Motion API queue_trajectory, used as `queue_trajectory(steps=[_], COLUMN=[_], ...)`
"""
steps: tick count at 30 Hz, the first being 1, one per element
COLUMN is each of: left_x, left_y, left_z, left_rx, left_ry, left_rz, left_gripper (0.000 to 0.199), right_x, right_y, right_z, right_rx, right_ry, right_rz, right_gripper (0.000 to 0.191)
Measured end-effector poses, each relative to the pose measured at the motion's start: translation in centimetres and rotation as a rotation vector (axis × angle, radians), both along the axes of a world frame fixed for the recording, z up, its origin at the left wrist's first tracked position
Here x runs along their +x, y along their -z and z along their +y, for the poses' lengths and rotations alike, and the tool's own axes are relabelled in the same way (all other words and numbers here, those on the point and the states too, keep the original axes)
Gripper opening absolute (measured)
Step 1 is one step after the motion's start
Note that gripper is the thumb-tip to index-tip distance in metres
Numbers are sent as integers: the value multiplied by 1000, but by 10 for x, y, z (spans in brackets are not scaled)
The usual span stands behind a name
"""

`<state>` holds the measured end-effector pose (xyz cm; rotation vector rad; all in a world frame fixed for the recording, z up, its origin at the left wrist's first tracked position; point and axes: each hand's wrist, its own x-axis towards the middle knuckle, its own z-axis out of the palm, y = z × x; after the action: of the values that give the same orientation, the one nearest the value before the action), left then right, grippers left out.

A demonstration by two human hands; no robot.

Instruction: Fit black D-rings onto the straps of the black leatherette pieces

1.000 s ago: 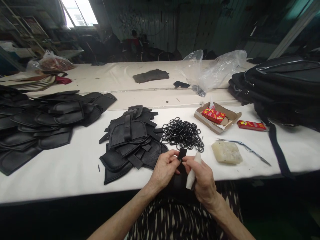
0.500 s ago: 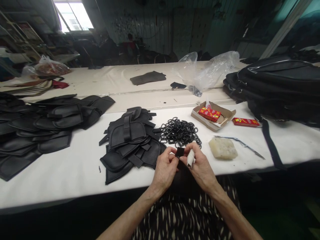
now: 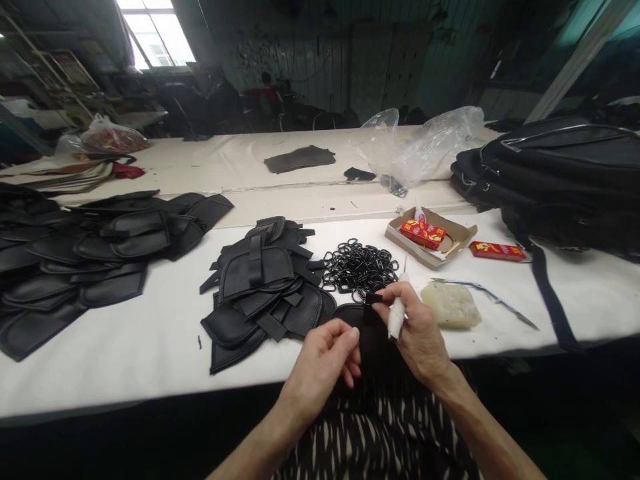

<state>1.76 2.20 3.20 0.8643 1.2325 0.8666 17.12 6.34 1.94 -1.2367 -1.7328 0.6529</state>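
My right hand (image 3: pixel 419 330) is closed around a thin-pointed awl (image 3: pixel 397 319), its handle wrapped in white and its tip up. Thumb and forefinger of that hand also pinch a short black strap (image 3: pixel 373 299). This strap belongs to a black leather flap piece (image 3: pixel 373 343) lying at the table's front edge over my lap. Just left of it, my left hand (image 3: pixel 323 360) is closed, thumb against curled fingers; whatever may be between them is hidden. Beyond my hands lies a heap of black metal rings (image 3: pixel 357 267). A stack of black leather flap pieces (image 3: pixel 263 273) is to the left.
More black leather pieces (image 3: pixel 120 233) cover the far left. On the right are a yellowish wax-like block (image 3: pixel 453 305), slim metal tweezers (image 3: pixel 493 293), a cardboard tray (image 3: pixel 435 257) with a red box, another red box (image 3: pixel 497 251) and a large black bag (image 3: pixel 565 180).
My left hand has let go of the strap and drawn back down and left. The right hand has moved slightly right, still with strap and awl, and the awl's tip now shows.
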Motion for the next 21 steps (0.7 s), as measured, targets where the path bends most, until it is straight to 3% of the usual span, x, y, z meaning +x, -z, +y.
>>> queue_trajectory(steps=[2,4,8,12,14,17,21], left_x=[-4,-7,-8,1,7,13,19], left_y=[5,11,15,15,15,18,22], left_z=[3,8,14,12,9,3,-8], left_rx=[-358,-553,-594,-587,-546,-459,-245], left_ry=[120,107,-18,-109,-163,-222,-177], left_rz=[-352,-597,-755,-574,-494,-446,-372], left_gripper=[41,47,24,17,16,16,20], right_x=[-3,-8,-16,-15,-12,-7,-7], right_y=[1,0,-1,7,11,15,18], right_z=[-6,-17,-41,-53,-55,-59,-66], right_rx=[157,318,675,823,815,563,206], right_ry=[-44,-132,-300,-398,-437,-402,-151], right_rz=[-44,-115,-307,-424,-428,-253,-47], right_gripper=[12,13,17,16,17,20,15])
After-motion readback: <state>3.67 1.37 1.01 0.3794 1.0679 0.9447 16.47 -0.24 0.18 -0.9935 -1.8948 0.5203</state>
